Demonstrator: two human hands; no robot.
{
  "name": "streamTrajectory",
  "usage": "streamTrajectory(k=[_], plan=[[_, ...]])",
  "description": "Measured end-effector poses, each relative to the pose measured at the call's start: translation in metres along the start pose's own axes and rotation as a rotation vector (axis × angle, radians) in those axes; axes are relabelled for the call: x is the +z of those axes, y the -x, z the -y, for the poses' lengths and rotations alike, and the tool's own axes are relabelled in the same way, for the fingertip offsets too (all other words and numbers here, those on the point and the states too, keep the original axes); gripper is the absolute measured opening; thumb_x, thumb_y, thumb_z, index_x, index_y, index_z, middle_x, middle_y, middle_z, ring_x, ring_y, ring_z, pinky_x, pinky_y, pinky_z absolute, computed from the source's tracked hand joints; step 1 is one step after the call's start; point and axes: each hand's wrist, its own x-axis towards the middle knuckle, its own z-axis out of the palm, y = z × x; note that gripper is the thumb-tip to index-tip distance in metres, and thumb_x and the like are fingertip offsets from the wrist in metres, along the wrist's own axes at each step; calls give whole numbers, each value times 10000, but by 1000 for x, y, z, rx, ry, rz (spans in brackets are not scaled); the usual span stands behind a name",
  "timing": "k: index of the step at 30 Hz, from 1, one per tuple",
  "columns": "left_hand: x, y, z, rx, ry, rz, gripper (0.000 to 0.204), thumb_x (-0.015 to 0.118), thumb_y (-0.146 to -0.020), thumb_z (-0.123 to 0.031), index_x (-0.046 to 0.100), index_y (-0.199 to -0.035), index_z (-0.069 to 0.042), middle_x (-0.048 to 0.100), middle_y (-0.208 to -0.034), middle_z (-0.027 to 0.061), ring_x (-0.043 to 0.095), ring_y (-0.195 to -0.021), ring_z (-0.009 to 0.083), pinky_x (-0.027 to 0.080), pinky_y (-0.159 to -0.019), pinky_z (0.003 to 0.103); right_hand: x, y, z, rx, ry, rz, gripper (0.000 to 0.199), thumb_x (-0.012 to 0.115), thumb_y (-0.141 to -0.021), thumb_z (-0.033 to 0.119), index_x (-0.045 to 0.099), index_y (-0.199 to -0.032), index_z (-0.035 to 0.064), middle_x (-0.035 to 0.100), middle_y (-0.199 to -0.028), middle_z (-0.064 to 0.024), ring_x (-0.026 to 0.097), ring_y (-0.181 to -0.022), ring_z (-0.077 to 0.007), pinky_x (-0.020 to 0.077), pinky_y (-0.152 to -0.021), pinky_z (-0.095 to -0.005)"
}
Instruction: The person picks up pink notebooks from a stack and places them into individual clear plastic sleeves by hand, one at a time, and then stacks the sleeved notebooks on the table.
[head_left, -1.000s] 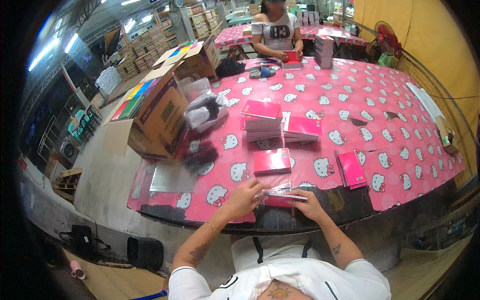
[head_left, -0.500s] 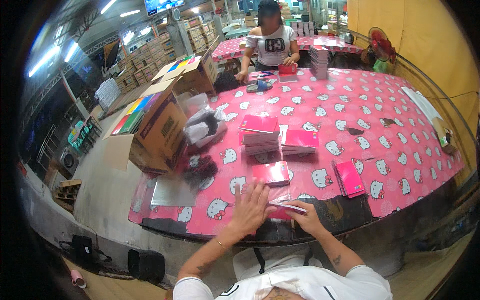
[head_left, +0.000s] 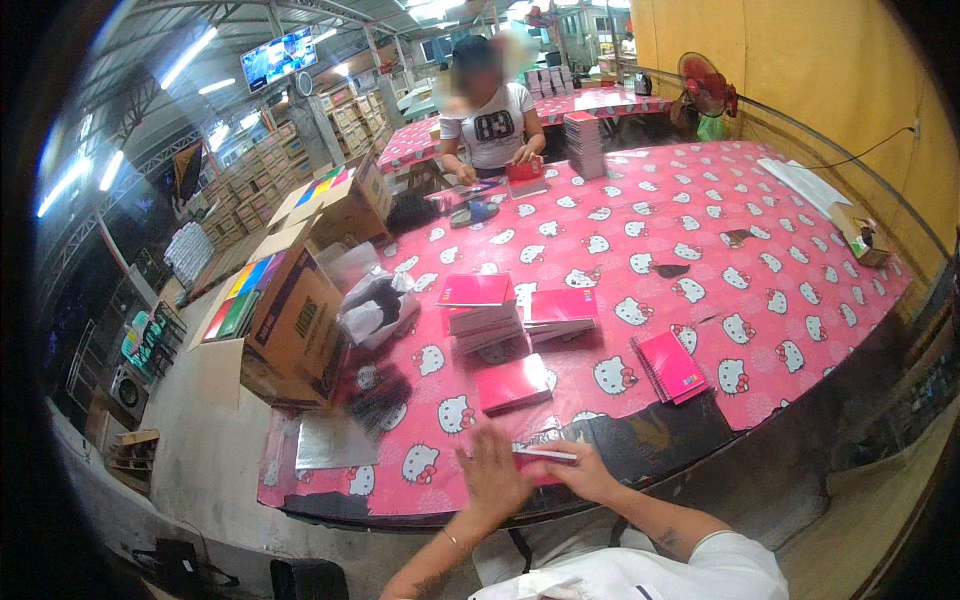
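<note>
Item: wrapping station, one moment.

Landmark: single pink notebook in clear film (head_left: 512,384), lying flat on the desk (head_left: 800,250), a long surface under a pink plastic cloth printed with white cat faces.

Thing in hand: a pink flat notebook partly in clear shiny wrapping (head_left: 540,462), at the desk's near edge, just nearer the person than the landmark. Motion blur hides its exact outline.

Left hand (head_left: 492,474): spread flat, fingers extended, palm down on or just above the wrapping; its grip is loose and wide open, closing on nothing that I can see.

Right hand (head_left: 590,475): beside the same notebook on its right, fingers curled against its edge; a closed grip on the notebook's side seems likely, though blur leaves some doubt.

Step judged: smoothing or folding the film about the notebook, midway through one piece. The next move would call for holding the notebook steady with the right hand while the left presses the loose film flat.

Also present:
- two short stacks of pink notebooks (head_left: 520,312), beyond the landmark;
- a pink spiral-bound notebook (head_left: 668,366), to its right;
- an open brown cardboard box holding coloured covers (head_left: 285,325), to its left, with crumpled clear plastic bags (head_left: 372,310) between;
- a person in a white printed shirt (head_left: 492,125), at the desk's far end, well apart.
</note>
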Motion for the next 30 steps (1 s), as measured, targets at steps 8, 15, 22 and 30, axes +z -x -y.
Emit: streamTrajectory(k=[8,15,22,30], plan=[[-11,-14,-2,78,82,-75,878,399,-961,-620,258,-1503,55,234,-1576,265,165,-1494,399,3,-1182,592,2,-6,-2,-55,79,70,317,707,-907,148,682,-1202,38,738,-1007,-87,633,-881,-84,535,-781,-285],[-26,-10,-11,62,176,119,631,536,-970,-419,408,-1409,16,362,-1499,226,260,-1460,373,40,-1158,647,-18,-11,-3,148,80,121,300,708,-904,138,690,-1190,51,743,-974,-77,633,-861,-79,529,-792,-280],[-30,-28,-1,73,53,203,670,557,-942,-472,420,-1387,10,315,-1526,248,188,-1479,406,54,-1155,653,-20,-10,-44,-5,136,270,326,708,-902,147,674,-1217,71,740,-1035,-101,659,-908,-97,526,-836,-292],[6,2,-4,45,107,179,883,426,-950,-617,266,-1497,58,170,-1598,261,65,-1509,406,-7,-1151,655,-11,-11,-42,28,115,185,330,685,-900,127,670,-1225,72,727,-1088,-138,693,-964,-166,526,-863,-321]])
